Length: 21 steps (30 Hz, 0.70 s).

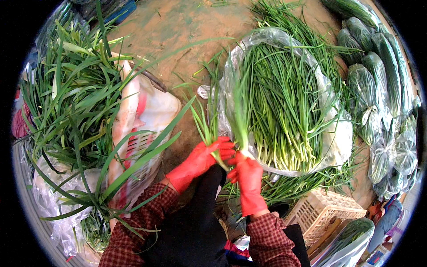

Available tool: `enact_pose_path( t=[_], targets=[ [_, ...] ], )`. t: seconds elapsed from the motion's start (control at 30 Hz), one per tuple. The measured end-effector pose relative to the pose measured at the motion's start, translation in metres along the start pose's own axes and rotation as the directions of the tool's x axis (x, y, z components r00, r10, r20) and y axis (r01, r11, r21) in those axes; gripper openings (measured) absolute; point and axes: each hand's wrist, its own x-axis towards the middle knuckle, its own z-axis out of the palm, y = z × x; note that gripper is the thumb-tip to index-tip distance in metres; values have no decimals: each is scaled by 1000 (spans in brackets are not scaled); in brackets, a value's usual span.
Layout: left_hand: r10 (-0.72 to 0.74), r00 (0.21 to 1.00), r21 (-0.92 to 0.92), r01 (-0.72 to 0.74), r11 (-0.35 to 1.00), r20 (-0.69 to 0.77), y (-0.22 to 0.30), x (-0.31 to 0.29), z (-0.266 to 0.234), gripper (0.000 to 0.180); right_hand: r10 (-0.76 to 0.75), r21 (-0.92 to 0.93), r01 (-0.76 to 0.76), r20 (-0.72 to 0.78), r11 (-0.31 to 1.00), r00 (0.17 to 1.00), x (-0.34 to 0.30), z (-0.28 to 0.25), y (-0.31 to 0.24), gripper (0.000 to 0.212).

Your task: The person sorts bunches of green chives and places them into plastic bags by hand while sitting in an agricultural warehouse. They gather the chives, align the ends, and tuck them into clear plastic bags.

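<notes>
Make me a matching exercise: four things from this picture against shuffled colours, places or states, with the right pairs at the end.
Things:
1. Gloves
2. Crate
3. Held stalks
4. Wrapped bundles

Descriptions:
A. Gripped, with green tops
B. In clear plastic, along the right edge
C. Plain red
D. Pale and latticed, lower right

Pairs: 1-C, 2-D, 3-A, 4-B

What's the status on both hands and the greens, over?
Left grip: closed on green stalks. Right grip: closed on blurred green bunch. Heap of greens just beyond; no obstruction visible between grips.
</notes>
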Motion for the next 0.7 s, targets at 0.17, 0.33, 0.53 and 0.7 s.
enact_pose_path(
  t=[0.17, 0.33, 0.53, 0.7],
  targets=[
    [-17, 1000, 179, 19, 984, -13, 5, 3, 12, 40, -164, -820, 344, 302, 457, 939, 6, 14, 23, 24],
    [242, 958, 572, -115, 812, -151, 20, 5, 9, 39, -725, -749, 420, -114, 512, 679, 48, 3, 5, 37],
    [51, 991, 279, -15, 960, -122, 39, 4, 7, 46, -495, -949, 65, -101, 307, 863, 107, 18, -14, 65],
    [-19, 999, 79, 22, 997, -34, 34, 4, -9, 51, -686, -891, 280, -46, 357, 726, 102, -3, -14, 39]
  ],
)
